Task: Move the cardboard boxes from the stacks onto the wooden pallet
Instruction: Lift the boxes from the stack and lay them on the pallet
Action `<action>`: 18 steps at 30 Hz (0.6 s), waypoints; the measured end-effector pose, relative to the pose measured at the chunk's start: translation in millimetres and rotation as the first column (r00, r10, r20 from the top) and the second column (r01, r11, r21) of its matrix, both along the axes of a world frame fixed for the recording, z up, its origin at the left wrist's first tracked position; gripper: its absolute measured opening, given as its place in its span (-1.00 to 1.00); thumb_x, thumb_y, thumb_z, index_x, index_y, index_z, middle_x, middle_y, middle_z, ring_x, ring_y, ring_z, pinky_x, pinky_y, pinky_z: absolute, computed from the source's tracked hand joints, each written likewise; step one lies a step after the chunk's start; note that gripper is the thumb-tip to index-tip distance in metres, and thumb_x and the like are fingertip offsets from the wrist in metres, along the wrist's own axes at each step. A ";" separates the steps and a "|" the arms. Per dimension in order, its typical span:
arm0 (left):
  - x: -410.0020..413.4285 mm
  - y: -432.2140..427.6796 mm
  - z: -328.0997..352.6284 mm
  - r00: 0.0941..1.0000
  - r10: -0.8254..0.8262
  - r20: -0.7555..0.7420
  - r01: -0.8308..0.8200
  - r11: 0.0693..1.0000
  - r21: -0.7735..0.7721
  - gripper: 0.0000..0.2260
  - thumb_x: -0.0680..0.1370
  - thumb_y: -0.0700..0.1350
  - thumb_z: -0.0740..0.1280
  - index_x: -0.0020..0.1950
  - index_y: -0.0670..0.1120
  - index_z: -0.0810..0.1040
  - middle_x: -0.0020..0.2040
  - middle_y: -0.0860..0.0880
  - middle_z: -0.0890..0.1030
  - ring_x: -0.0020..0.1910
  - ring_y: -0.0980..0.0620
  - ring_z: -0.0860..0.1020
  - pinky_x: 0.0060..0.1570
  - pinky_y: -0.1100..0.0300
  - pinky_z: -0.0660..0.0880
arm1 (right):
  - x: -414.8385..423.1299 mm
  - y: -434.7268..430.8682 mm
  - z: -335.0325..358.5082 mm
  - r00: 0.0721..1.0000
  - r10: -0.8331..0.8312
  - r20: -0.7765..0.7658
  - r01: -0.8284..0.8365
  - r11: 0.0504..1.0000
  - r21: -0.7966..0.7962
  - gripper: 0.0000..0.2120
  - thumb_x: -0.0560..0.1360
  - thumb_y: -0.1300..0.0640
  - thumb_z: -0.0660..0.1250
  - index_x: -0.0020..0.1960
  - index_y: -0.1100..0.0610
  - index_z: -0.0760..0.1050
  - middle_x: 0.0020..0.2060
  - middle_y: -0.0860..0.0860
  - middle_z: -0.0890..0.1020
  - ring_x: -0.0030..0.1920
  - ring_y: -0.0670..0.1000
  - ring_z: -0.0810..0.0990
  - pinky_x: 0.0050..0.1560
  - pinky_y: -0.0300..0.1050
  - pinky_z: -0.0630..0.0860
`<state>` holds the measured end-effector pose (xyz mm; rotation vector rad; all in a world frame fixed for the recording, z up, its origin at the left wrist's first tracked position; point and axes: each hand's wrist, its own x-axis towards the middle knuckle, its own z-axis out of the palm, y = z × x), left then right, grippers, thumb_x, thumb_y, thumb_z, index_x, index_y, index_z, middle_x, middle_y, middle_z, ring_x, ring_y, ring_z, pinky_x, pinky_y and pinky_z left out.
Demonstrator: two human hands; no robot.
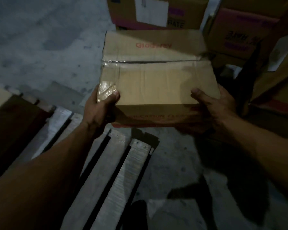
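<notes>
A brown cardboard box [155, 77] with red lettering and a taped top seam hangs in the air between my hands, above the far end of the wooden pallet [113, 171]. My left hand [100, 107] grips its near left corner, thumb on top over the tape. At the near right corner my right hand [211, 107] holds it the same way, thumb on the lid and fingers underneath. The pallet's pale slats run from the lower middle toward the left.
Stacked cardboard boxes [156, 12] stand behind the held box, and more boxes [243, 35] stand at the upper right. Another box [8, 113] sits on the pallet at the left edge. Grey concrete floor [40, 39] lies to the upper left and lower right.
</notes>
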<state>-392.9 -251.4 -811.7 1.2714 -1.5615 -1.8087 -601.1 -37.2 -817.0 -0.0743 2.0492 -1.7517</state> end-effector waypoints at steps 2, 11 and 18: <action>26.2 7.0 11.5 0.998 0.065 0.015 -0.065 0.998 -0.014 -0.67 0.56 -0.05 0.42 0.31 0.11 0.51 0.06 0.08 0.65 0.05 -0.03 0.63 -0.16 -0.01 0.63 | 9.9 -8.0 14.8 0.995 0.094 -0.037 -0.094 0.996 -0.009 -0.49 0.40 0.11 0.57 0.30 0.11 0.51 0.00 -0.05 0.66 -0.18 -0.18 0.70 -0.31 -0.28 0.61; 178.0 76.9 51.7 0.946 0.310 0.091 -0.298 0.946 -0.130 -0.25 0.36 -0.02 0.60 0.46 0.15 0.32 0.24 0.13 0.49 0.10 0.06 0.51 -0.16 0.00 0.61 | 106.6 -23.3 57.4 0.873 0.477 -0.105 -0.479 0.878 0.007 -0.53 0.45 0.06 0.53 0.29 0.01 0.45 0.00 -0.08 0.61 -0.10 -0.18 0.58 -0.24 -0.32 0.61; 313.7 150.3 43.1 0.862 0.490 0.128 -0.470 0.868 -0.160 -0.17 0.23 0.07 0.61 0.44 0.14 0.34 0.17 0.18 0.53 0.09 0.10 0.55 -0.21 0.05 0.63 | 218.8 -13.4 38.2 0.732 0.680 -0.044 -0.681 0.732 -0.009 -0.71 0.41 0.06 0.57 0.03 -0.11 0.52 0.02 -0.07 0.67 0.03 -0.05 0.68 0.15 0.14 0.63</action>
